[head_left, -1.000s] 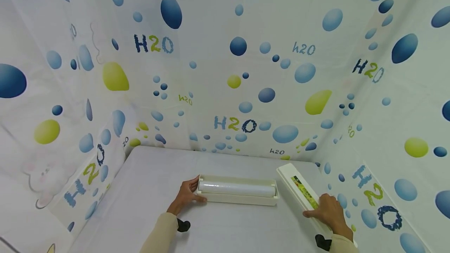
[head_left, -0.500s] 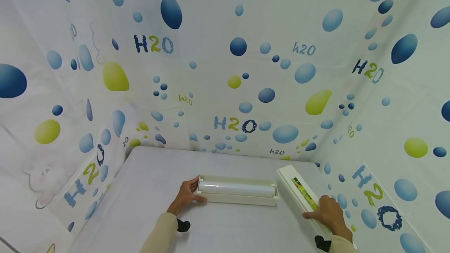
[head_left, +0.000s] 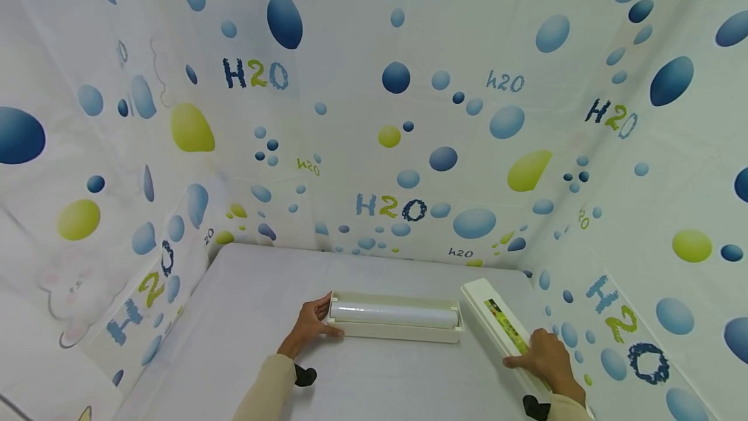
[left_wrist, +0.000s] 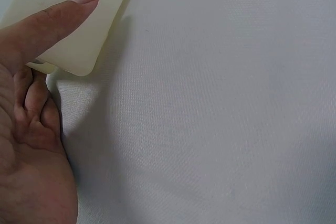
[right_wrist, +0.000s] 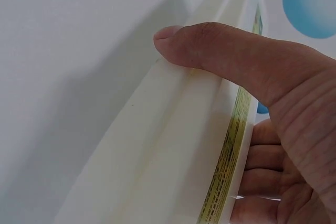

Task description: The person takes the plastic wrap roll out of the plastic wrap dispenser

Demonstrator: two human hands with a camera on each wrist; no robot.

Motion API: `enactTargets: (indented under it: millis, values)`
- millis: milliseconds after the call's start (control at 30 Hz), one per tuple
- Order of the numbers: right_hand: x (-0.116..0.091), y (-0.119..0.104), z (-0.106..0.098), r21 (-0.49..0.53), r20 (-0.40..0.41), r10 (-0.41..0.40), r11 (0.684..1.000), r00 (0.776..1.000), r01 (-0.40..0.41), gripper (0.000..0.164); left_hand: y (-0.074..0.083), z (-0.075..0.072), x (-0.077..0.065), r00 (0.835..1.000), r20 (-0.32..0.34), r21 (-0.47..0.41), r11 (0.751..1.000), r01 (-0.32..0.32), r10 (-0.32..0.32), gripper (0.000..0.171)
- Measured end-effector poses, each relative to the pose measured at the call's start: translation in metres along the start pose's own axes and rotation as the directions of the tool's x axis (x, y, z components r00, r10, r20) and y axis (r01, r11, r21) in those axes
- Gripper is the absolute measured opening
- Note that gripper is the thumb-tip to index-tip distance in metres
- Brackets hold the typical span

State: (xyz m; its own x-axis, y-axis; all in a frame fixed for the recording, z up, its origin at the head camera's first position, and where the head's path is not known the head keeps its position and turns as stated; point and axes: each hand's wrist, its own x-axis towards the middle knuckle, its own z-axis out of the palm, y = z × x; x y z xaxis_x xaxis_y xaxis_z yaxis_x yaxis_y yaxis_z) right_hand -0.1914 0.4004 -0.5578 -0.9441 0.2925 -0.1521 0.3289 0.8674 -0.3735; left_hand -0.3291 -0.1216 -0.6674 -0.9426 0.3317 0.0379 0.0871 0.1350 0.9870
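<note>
A cream plastic cling film dispenser (head_left: 403, 332) lies lengthwise on the white table, uncovered, with a clear shiny roll of film (head_left: 394, 314) inside it. My left hand (head_left: 308, 325) grips its left end; in the left wrist view the thumb (left_wrist: 63, 17) lies along the cream wall and the fingers bend behind the end. To the right, my right hand (head_left: 546, 356) holds the long cream lid (head_left: 480, 292) at a slant, which bears a green and yellow label (head_left: 507, 327). The right wrist view shows the thumb (right_wrist: 210, 48) across the lid's side, fingers around the far side.
White curtains (head_left: 350, 38) printed with blue and green drops and "H2O" lettering enclose the table (head_left: 263, 278) at the back and both sides. The lid's far end stands close to the dispenser's right end. A black piece (head_left: 304, 375) sits at the left wrist.
The lid's far end has dropped slightly and come a little nearer, with the right hand shifting down a touch. The left hand and the dispenser stay where they were.
</note>
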Motion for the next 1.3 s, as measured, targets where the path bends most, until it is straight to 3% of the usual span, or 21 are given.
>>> enactTargets:
  millis: [167, 367, 533, 733, 867, 1100, 1300]
  values:
    - [0.000, 0.000, 0.002, -0.003, 0.006, 0.002, 1.000, 1.000, -0.002, 0.073, -0.010, -0.001, 0.004, 1.000, -0.004, 0.009, 1.000, -0.013, 0.013, 0.115]
    - [0.000, 0.003, 0.006, -0.009, 0.013, -0.001, 1.000, 1.000, 0.001, 0.074, -0.018, -0.003, 0.008, 1.000, 0.002, -0.037, 0.999, 0.021, -0.021, 0.121]
    - [0.000, 0.005, 0.009, -0.013, 0.009, -0.013, 1.000, 1.000, 0.013, 0.071, -0.007, -0.002, 0.003, 1.000, -0.008, -0.021, 1.000, 0.022, -0.022, 0.114]
    - [-0.002, 0.006, 0.012, -0.014, 0.015, -0.010, 1.000, 1.000, 0.010, 0.071, -0.003, 0.000, -0.002, 0.997, -0.027, 0.015, 0.998, -0.067, 0.067, 0.108]
    - [-0.001, 0.007, 0.013, -0.017, 0.009, -0.012, 1.000, 1.000, 0.012, 0.071, -0.003, 0.000, -0.001, 0.998, -0.014, 0.012, 0.998, -0.062, 0.062, 0.108]
    - [-0.002, 0.007, 0.012, -0.017, 0.018, -0.001, 1.000, 1.000, 0.001, 0.072, 0.003, 0.000, 0.001, 1.000, -0.017, -0.002, 1.000, 0.019, -0.019, 0.110]
    - [-0.003, 0.010, 0.016, -0.022, 0.023, 0.006, 1.000, 1.000, -0.006, 0.071, 0.001, 0.001, -0.001, 1.000, -0.024, 0.009, 1.000, -0.015, 0.015, 0.109]
